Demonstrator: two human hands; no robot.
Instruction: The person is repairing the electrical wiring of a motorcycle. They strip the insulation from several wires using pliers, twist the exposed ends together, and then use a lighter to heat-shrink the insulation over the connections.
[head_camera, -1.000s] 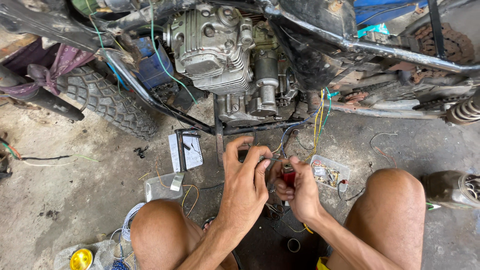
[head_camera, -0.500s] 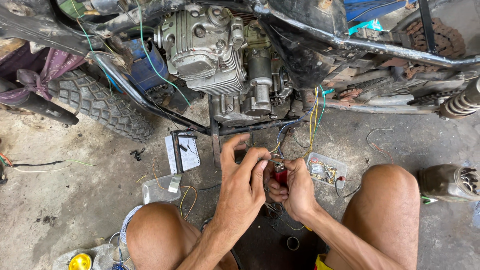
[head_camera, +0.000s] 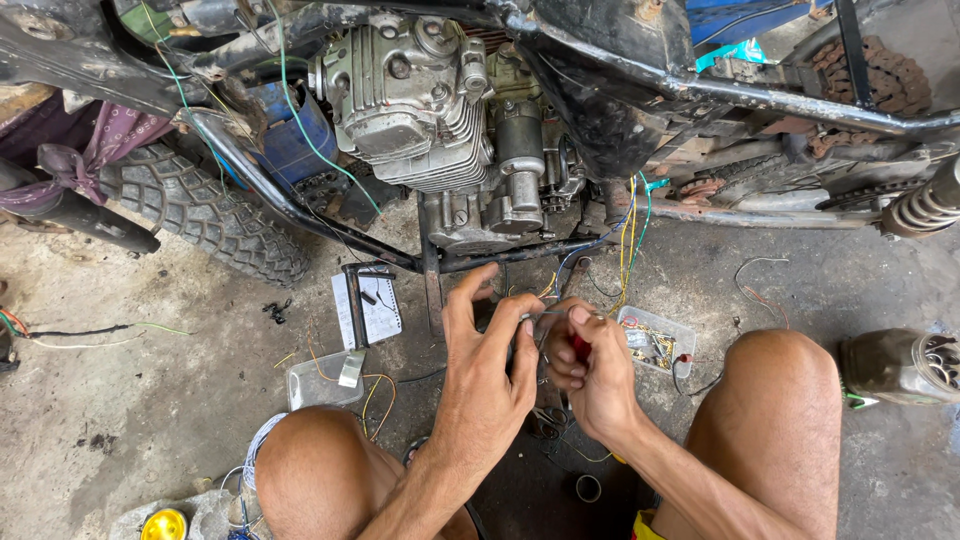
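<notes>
Pinching a thin, limp blue-grey wire (head_camera: 548, 313) at the frame's centre, the left hand (head_camera: 485, 375) and right hand (head_camera: 590, 375) grip it between fingertips; it looks light, bendy and best held near its end. The silver ribbed engine (head_camera: 440, 110) crowds above, bare knees (head_camera: 770, 400) hem both sides.

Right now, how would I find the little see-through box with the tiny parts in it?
Start at the grey engine of the motorbike, then drop to the concrete floor beside the person's right hand. The clear plastic tray sits just past it, by the knee. Unlike the emptier tray further left, it's packed with small yellowish bits.
</notes>
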